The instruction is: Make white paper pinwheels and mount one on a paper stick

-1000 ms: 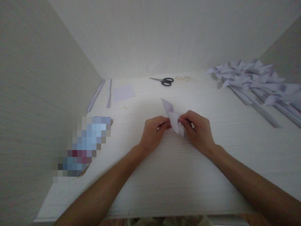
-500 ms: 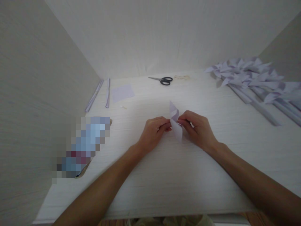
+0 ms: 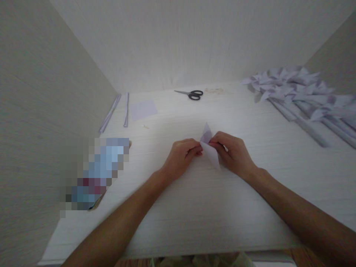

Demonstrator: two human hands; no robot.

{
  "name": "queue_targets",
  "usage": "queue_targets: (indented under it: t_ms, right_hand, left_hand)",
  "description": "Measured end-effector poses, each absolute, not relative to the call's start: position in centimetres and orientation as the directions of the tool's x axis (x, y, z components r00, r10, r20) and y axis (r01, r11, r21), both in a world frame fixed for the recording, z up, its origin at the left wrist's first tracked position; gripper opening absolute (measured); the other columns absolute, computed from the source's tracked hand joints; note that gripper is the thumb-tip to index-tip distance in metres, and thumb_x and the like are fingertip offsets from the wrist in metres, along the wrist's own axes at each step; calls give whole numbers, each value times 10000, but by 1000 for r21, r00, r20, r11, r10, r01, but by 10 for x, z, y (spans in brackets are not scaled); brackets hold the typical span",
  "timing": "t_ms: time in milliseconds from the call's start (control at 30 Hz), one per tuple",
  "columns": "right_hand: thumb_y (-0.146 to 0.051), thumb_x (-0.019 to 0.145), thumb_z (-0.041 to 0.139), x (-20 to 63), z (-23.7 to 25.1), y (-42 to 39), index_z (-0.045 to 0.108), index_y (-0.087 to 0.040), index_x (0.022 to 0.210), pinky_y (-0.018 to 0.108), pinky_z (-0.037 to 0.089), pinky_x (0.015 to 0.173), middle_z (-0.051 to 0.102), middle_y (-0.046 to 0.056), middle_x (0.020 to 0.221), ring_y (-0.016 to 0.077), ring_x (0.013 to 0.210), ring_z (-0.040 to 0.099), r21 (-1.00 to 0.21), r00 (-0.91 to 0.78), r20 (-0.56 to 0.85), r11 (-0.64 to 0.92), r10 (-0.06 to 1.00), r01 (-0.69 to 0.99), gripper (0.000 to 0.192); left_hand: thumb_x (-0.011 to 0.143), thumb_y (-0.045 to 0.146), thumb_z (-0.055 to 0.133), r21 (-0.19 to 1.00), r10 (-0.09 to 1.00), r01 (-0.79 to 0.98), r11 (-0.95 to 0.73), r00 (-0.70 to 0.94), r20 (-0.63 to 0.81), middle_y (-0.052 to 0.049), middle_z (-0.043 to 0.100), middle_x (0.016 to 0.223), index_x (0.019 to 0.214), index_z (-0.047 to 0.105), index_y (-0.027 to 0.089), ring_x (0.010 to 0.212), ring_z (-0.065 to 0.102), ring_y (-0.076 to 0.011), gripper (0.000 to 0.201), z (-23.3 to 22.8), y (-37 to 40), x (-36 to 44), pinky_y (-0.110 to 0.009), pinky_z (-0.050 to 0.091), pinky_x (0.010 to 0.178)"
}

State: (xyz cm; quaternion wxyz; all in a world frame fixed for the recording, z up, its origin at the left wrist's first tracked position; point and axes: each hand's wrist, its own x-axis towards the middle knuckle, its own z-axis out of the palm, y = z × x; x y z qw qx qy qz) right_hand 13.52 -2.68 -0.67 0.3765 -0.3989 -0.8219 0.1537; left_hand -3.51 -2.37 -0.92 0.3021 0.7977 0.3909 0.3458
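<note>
Clearly, the largest thing is the white table [image 3: 172, 218], enclosed by pale walls [image 3: 178, 40] at the back and on both sides. On its far right lies a pile of paper pinwheels [image 3: 290, 89], with their grey tubes [image 3: 308, 129] pointing toward the near right. At the left edge is a pixelated object [image 3: 102, 172], and I cannot tell what it is. Near the middle of the table, the left hand [image 3: 182, 157] and the right hand [image 3: 235, 152] face each other; each one pinches with thumb and fingers the same folded paper pinwheel [image 3: 213, 154], which is between them, its points spreading up and down. Farther back, a square paper sheet [image 3: 144, 109] lies flat beside two thin paper rolls [image 3: 126, 110], and black-handled scissors [image 3: 191, 95] rest near the back wall. Smallest are some beige bits [image 3: 214, 91] just beside the scissors and a tiny pale piece [image 3: 145, 126] before the sheet.
</note>
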Motion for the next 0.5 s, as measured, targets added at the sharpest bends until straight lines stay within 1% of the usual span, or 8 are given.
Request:
queue_targets:
  t_ms: [167,500]
  right_hand:
    - [-133,819,399,136,-8,-26,519,-176,710,225,337,513,527,12,664,117,595,470,-538,-415,510,655,754,530,167]
    - [-114,811,398,136,-7,-27,515,-176,706,223,343,518,534,11,667,113,597,473,-547,-420,502,653,757,523,169]
  left_hand:
    - [798,173,442,740,829,426,-521,459,319,-7,611,643,663,601,131,622,550,-83,212,-9,-24,-35,-188,416,617]
    - [784,126,444,753,835,420,-507,454,309,-17,621,644,669,612,116,618,564,-80,204,-10,-25,-35,-177,424,615]
